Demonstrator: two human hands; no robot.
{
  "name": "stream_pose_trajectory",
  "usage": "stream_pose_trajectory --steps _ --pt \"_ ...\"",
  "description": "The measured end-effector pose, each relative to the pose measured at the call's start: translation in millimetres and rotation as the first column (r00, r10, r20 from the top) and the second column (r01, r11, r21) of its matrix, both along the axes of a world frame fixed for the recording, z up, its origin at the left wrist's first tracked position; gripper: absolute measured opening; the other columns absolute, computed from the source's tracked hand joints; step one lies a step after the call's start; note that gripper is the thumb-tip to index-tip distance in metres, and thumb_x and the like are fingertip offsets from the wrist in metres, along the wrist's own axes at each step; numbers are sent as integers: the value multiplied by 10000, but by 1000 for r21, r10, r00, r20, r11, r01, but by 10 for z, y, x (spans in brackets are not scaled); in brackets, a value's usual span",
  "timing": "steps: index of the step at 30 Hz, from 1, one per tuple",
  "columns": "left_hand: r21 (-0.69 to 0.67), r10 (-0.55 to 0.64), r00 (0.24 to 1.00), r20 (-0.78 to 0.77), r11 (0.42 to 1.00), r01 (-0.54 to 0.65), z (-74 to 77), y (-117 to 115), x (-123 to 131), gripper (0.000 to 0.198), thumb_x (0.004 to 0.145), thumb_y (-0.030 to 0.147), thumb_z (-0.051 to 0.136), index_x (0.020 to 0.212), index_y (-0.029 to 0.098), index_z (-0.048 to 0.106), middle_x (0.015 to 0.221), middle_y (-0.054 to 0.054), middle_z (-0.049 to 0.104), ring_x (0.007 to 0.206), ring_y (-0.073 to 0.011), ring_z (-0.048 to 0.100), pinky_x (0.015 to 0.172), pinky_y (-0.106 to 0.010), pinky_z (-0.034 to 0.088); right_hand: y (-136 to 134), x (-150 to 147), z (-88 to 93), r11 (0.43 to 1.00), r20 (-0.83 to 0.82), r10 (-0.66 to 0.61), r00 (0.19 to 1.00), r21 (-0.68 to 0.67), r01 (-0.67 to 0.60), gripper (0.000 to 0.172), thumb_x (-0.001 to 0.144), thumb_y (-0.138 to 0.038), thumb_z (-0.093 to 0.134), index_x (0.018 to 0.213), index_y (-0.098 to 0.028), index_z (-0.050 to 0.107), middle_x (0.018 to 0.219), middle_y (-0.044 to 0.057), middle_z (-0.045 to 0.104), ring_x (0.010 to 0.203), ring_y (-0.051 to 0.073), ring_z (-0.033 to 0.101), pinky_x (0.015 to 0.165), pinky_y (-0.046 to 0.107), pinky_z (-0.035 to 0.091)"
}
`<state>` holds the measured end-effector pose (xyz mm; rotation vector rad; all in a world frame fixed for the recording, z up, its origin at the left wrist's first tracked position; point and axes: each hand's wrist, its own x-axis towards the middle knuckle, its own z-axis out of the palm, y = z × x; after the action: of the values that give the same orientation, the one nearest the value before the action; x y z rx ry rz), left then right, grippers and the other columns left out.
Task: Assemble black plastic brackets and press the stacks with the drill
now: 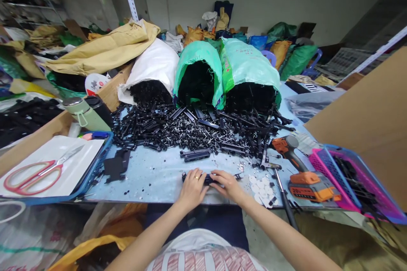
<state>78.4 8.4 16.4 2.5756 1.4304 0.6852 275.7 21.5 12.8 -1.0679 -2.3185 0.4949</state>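
Holding the black part (208, 179) beneath half-curled fingers, left hand (192, 185) and right hand (228, 184) should press evenly from both sides.

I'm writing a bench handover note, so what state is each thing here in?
Black part, held by left hand and right hand
Scissors, lying on white sheet
White sack, mouth open
Middle green sack, mouth open
Right green sack, mouth open
Power drill, lying down, battery attached
Hammer, handle overhanging table edge
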Motion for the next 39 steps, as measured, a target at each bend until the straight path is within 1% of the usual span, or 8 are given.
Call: stream_pose_trajectory --steps 3,7,16,22,28,32,35,39 --pt "-155 -56 995 -77 987 44 -43 119 133 509 706 404 602 1125 154 456 1020 -112 551 964 -265 486 810 -407 395 10 146 -136 999 -22 38 999 -7 -38 386 834 -318 490 1211 -234 462 1104 98 562 993 192 522 836 346 426" --pt "-233 -40 996 -82 972 20 -124 200 167 416 721 332 608 1079 174 469 966 -74 550 928 -234 479 766 -356 398 114 247 -226 997 1 28 1000 -76 -28 438 826 -352 508 1238 -219 441 915 67 624 826 170 560 748 309 446" --pt "-233 -65 997 -52 971 51 -137 332 65 435 713 357 609 1082 187 454 1045 -72 512 1009 -243 438 868 -377 341 188 206 -248 996 59 45 997 -73 -41 437 863 -315 444 1286 -230 373 922 67 587 830 168 528 742 298 439" --pt "-236 -167 986 -7 958 161 -116 383 19 529 666 522 594 1053 187 463 1033 -80 510 987 -252 448 831 -369 373 283 276 -334 974 179 228 957 -28 -226 407 877 -293 424 1279 -251 384 953 76 565 844 162 506 737 304 432" --pt "-128 -153 987 45 979 157 -51 272 1 410 753 455 521 1053 178 488 990 -86 544 948 -234 478 817 -373 385 268 277 -181 978 168 205 964 -13 -206 405 860 -329 452 1250 -225 416 987 83 565 878 173 508 763 318 430" --pt "-30 122 992 15 992 -121 -31 -56 -185 234 833 322 408 852 164 579 834 -88 592 865 -216 523 780 -353 383 202 -75 6 979 87 145 985 130 -156 411 859 -303 450 1256 -208 399 1109 105 520 991 191 471 845 355 399" --pt "-162 417 890 -183 881 -445 -15 -241 -293 312 818 372 398 723 149 594 700 -91 596 746 -226 557 655 -324 394 211 -510 63 961 92 233 968 134 -244 417 873 -311 415 1270 -186 382 1191 117 476 1082 196 425 900 350 376" --pt "-395 426 848 -314 754 -525 -8 -254 -242 342 828 364 358 780 153 623 730 -89 642 698 -205 602 611 -287 390 264 -853 -3 963 125 261 957 35 -267 421 893 -359 363 1277 -185 377 1195 100 485 1092 181 428 920 322 373"
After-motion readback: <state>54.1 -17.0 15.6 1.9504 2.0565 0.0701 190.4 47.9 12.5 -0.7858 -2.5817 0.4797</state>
